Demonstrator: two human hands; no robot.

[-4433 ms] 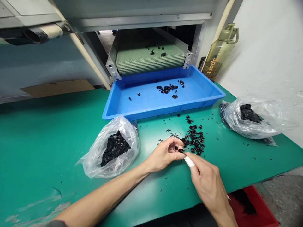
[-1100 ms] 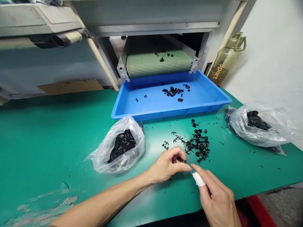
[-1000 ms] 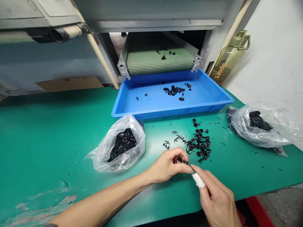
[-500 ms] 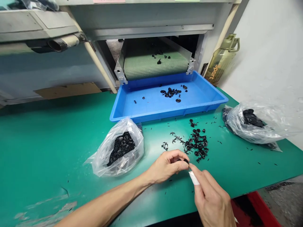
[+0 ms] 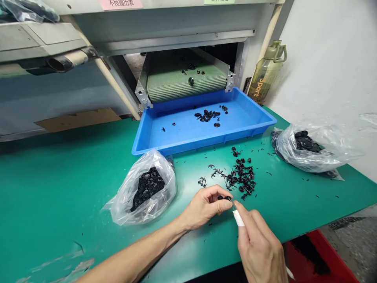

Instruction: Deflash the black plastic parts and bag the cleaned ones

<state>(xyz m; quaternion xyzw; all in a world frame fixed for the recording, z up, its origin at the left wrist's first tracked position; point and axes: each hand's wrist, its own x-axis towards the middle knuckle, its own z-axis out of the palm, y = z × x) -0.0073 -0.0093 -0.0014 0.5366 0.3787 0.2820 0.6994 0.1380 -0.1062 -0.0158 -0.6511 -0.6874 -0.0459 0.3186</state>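
While the left hand had a couple of small black parts pinched between thumb and fingers, the right hand was right up beside it, index finger and wrapped thumb close together at the parts. Looked like something thin was at those fingertips, but I couldn't tell what, or whether the right had a proper grip on it.

As for how far along it was, I'd call it partway at most. The near bag on the left held a big heap of black pieces, and the far bag on the right had a stack of rounder ones. A loose pile sat on the green table just past the hands, with some spiky bits beside it and short scraps scattered around. More pieces lay in the blue tray, plus a few on the belt above it, so plenty was outside the bags. The red bin below the table edge had dark stuff in it too, though I couldn't make out what exactly.
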